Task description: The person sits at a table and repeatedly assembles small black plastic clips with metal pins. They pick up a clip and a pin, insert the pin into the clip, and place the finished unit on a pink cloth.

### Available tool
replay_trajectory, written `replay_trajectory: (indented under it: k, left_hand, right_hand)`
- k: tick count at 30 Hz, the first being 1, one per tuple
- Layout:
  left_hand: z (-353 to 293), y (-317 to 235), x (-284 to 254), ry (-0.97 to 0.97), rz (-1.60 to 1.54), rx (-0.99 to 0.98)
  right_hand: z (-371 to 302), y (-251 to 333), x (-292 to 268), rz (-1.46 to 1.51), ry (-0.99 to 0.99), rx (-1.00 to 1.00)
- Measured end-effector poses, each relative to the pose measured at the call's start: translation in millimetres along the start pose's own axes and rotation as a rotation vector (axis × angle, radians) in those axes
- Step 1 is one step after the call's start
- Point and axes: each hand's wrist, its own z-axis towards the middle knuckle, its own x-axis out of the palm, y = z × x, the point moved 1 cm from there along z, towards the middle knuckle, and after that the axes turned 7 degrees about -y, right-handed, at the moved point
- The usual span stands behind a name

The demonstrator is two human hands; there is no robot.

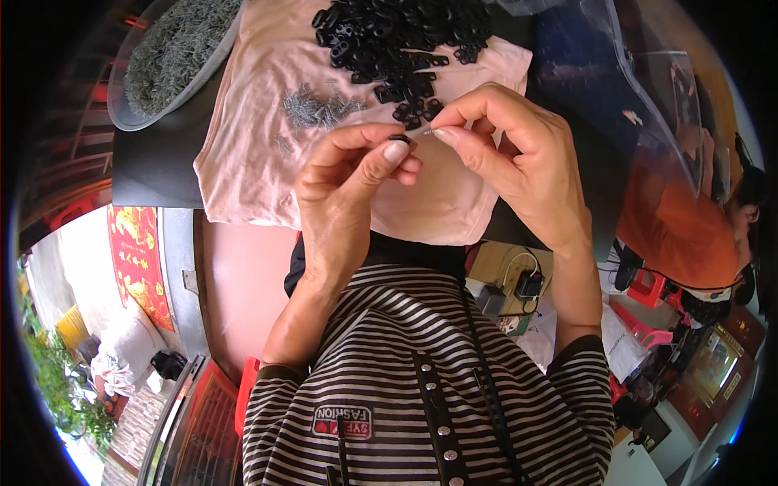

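Between the thumb and fingers of my left hand (pixel 356 166) is a small black plastic piece (pixel 399 138), mostly covered by the fingertips. My right hand (pixel 515 142) pinches a small silver screw (pixel 429 131) between thumb and forefinger, its threaded end pointing toward the black piece. The two sets of fingertips are close together, with a narrow gap between screw and piece. Both hands are raised above a pale pink cloth (pixel 267 170). Just beyond them lies a heap of similar black plastic pieces (pixel 397 40). A loose pile of silver screws (pixel 316 108) rests on the cloth left of it.
A clear plastic tub (pixel 134 120) full of screws stands at the far left of the dark table (pixel 154 166). Clear plastic sheeting (pixel 624 81) hangs at the right. Another person in orange (pixel 681 231) is at the right edge, near red plastic stools (pixel 646 287).
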Motion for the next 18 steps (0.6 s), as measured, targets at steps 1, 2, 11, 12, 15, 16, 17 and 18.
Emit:
replay_trajectory:
  k: [1,2,11,12,15,16,17,18]
  left_hand:
    - [0.5,-2.0,1.1,0.007,0.009,-0.006]
    - [0.1,-3.6,2.9,0.024,0.01,-0.006]
    - [-3.9,4.5,7.8,0.091,-0.073,-0.184]
    - [-3.5,5.5,8.6,0.092,-0.073,-0.185]
    - [-1.3,8.6,9.5,0.111,-0.076,-0.191]
    - [-0.7,9.5,9.1,0.126,-0.08,-0.193]
    - [-0.3,10.1,8.9,0.141,-0.085,-0.196]
    - [-0.2,10.6,9.1,0.143,-0.085,-0.201]
  right_hand:
    - [-2.5,0.2,-1.9,-0.055,-0.028,-0.053]
    - [-5.5,-0.5,-2.6,-0.086,-0.043,-0.076]
    - [-19.3,-6.0,-5.4,-0.19,-0.115,-0.164]
    - [-20.5,-7.3,-5.3,-0.188,-0.119,-0.169]
    - [-22.6,-9.6,-6.2,-0.194,-0.123,-0.169]
    - [-23.0,-10.1,-6.4,-0.197,-0.121,-0.167]
    - [-23.3,-10.6,-6.3,-0.199,-0.128,-0.165]
    - [-23.3,-11.0,-5.8,-0.201,-0.135,-0.163]
